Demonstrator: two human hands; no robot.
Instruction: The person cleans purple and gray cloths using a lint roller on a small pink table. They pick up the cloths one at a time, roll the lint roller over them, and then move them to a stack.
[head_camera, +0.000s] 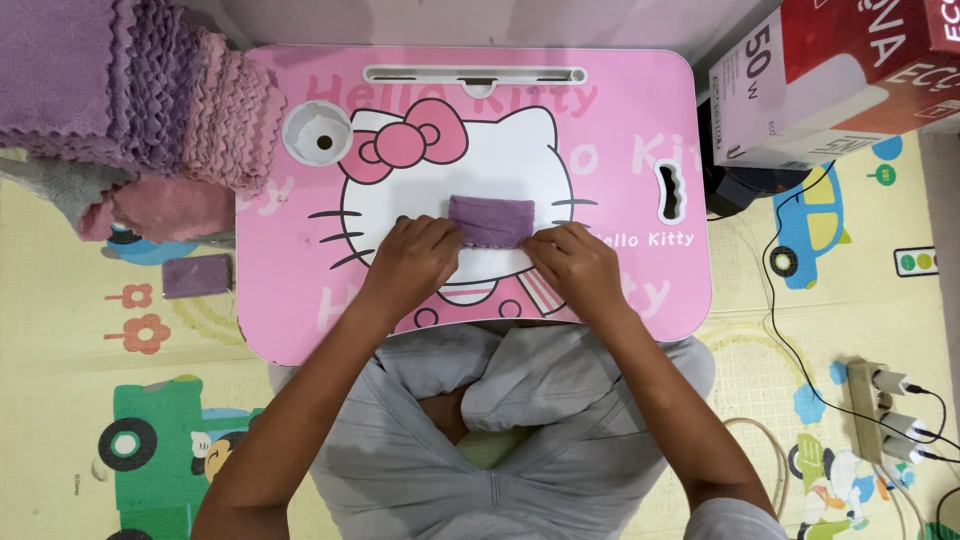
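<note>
Head view, looking down. We take the pink lap table (620, 110) as ref. for all positions.

Obs.: small purple cloth (492, 220), folded into a compact rectangle, lies flat approx. at centre of the table top, on the white cartoon face print. Long axis runs left-right, parallel to the table's near edge; short ends point toward the table's left and right sides.

Left hand (412, 262): fingers curled, tips pressing on the cloth's left end; partly closed, pinching/holding that end. Right hand (574, 262): same posture w/ fingertips on the cloth's right end, partly closed on it. Both hands sit just on our side of the cloth, toward the near edge.

Off the table's far-left corner: stack of folded cloths (130, 90), purple and pink, zigzag edges, overlapping the corner. Left of the table on the play mat (60, 330): another folded purple cloth (197, 275), near the edge. Right of the table: cardboard box (840, 80), and further toward us a power strip (880, 410) w/ plugs.
</note>
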